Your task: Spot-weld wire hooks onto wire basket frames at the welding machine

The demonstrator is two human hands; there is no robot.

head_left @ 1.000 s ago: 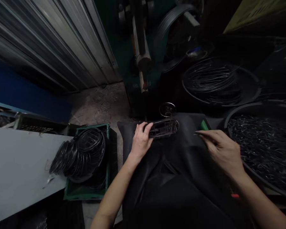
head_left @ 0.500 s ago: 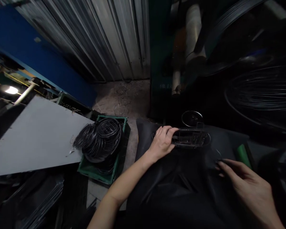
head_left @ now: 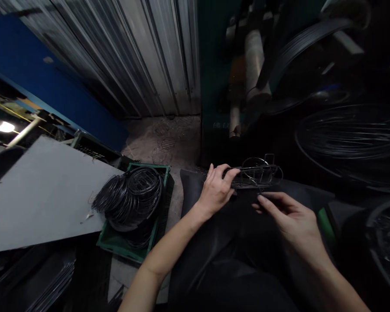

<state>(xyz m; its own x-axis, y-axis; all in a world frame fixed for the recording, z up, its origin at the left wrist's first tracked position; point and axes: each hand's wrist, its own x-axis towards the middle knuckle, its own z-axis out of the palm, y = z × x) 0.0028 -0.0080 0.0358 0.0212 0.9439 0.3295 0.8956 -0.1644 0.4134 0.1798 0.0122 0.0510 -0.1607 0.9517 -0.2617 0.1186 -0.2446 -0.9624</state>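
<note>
My left hand (head_left: pixel 216 190) grips the left end of a small oval wire basket (head_left: pixel 258 175), holding it over the dark cloth (head_left: pixel 234 242) on my lap. My right hand (head_left: pixel 287 214) is just below the basket. Its thumb and forefinger are pinched together near the basket's lower wires, and a thin wire piece seems to sit between them, too dim to name. Both forearms reach in from the bottom edge.
A green crate (head_left: pixel 133 242) piled with black wire rings (head_left: pixel 130 195) stands at my left. A grey board (head_left: pixel 42 190) lies further left. Large coils of black wire (head_left: pixel 347 138) fill the right side. A dark machine with a roller (head_left: pixel 255 60) stands ahead, beside a corrugated metal wall (head_left: pixel 133 56).
My right hand has come in from the right to just under the basket. My left hand has tilted the basket up edge-on. The view has swung left.
</note>
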